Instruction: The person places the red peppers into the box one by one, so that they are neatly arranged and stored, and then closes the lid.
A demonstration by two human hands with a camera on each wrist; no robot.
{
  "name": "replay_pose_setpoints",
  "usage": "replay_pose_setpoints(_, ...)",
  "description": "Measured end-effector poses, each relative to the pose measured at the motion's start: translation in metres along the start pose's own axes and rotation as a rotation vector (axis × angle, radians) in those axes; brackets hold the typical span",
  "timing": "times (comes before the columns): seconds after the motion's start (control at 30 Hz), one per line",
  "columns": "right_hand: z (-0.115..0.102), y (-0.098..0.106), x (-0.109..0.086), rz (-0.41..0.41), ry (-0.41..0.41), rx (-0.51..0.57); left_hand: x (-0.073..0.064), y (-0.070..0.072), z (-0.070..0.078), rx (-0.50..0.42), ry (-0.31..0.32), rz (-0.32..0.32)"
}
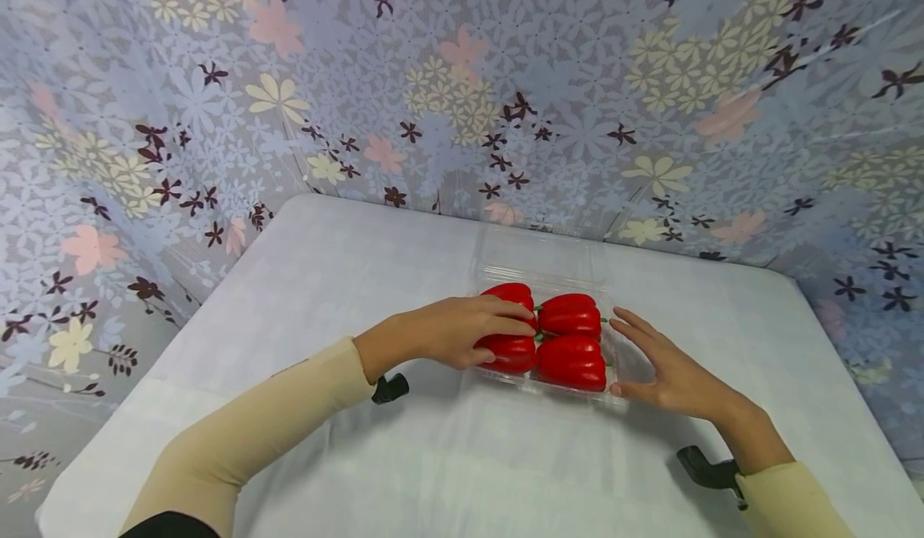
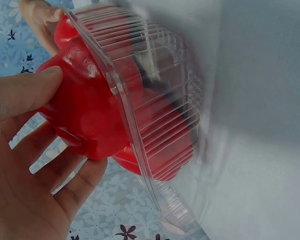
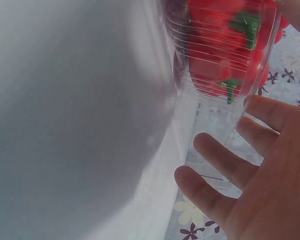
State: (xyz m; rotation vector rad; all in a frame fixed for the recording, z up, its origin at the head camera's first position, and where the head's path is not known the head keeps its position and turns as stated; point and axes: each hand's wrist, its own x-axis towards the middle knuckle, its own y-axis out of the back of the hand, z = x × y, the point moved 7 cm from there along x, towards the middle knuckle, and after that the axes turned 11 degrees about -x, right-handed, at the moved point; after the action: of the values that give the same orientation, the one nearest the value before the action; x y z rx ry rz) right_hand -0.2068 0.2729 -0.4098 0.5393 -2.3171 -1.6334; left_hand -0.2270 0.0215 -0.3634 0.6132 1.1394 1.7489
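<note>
Several red bell peppers with green stems, such as the front right pepper (image 1: 570, 363) and the back right pepper (image 1: 570, 313), lie in a clear ribbed plastic container (image 2: 140, 142). My left hand (image 1: 469, 328) reaches over the left side and grips the front left pepper (image 2: 87, 107), thumb on one side and fingers around the other. Its fingers partly cover the two left peppers in the head view. At the right side, my right hand (image 1: 667, 374) holds nothing, fingers spread. In the right wrist view, one fingertip is right at the container's rim (image 3: 245, 107).
The container's clear lid (image 1: 545, 253) is folded back flat toward the far table edge. Under everything is a table with a white cloth (image 1: 346, 257). A flower-patterned curtain-like backdrop (image 1: 361, 65) rises behind it. Dark wrist mounts (image 1: 711, 470) stick out below the sleeves.
</note>
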Motion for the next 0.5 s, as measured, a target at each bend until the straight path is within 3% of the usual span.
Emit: replay_pose_setpoints(0.5,0.0008,-0.0004,0.0000,-0.002,-0.001,-0.001,0.0027,-0.0064,0.0008,-0.027,0.009,-0.024)
